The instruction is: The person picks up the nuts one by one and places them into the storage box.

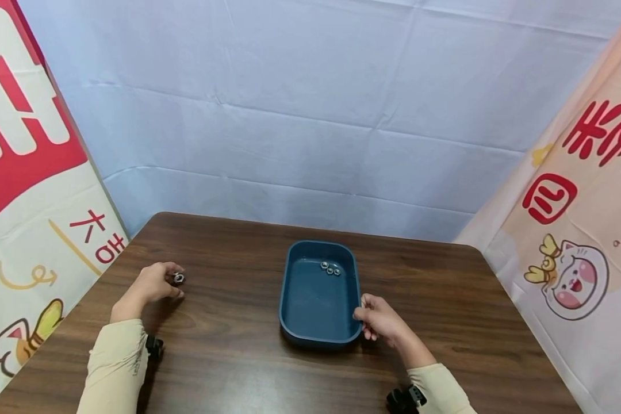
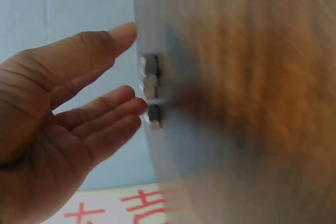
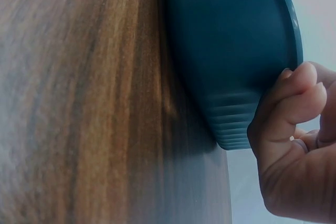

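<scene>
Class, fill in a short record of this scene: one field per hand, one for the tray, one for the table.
Left hand: fingers at small silver metal hex nuts on the table; grip unclear
Right hand: fingers curled on the tray's right rim
Tray: dark blue rectangular plastic tray, three more silver nuts inside at the far end
Table: dark brown wooden table

Tray [image 1: 290,299] mid-table [image 1: 227,356], three nuts [image 1: 330,268] inside; more nuts [image 1: 178,278] well left.

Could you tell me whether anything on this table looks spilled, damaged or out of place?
Nothing looks spilled or damaged. The only stray item is a small cluster of metal nuts lying loose on the wooden table at the left hand, while three other nuts sit inside the blue tray, whose rim the right hand grips.
</scene>
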